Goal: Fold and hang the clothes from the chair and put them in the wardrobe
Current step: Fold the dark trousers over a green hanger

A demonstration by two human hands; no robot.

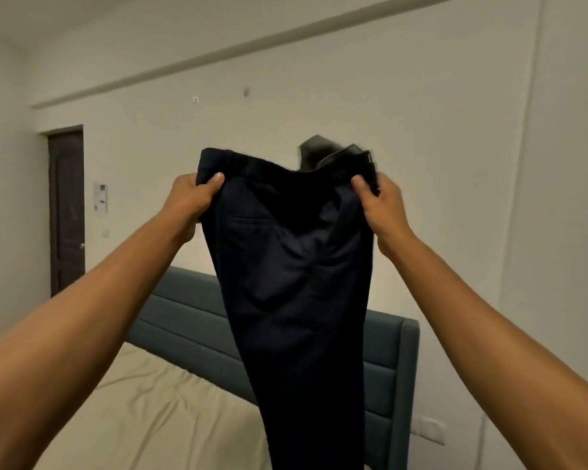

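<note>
Dark navy fabric trousers held up by waistband over bed; left hand, right hand both gripping. Step: straightening pre-fold. Next: align legs.

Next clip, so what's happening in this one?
A person is holding up a pair of dark trousers at the waistband, the left hand gripping one side and the right hand the other. The legs hang down in front of a bed with a teal headboard. The trousers are not yet folded or on a hanger, and no wardrobe is in view.
</note>
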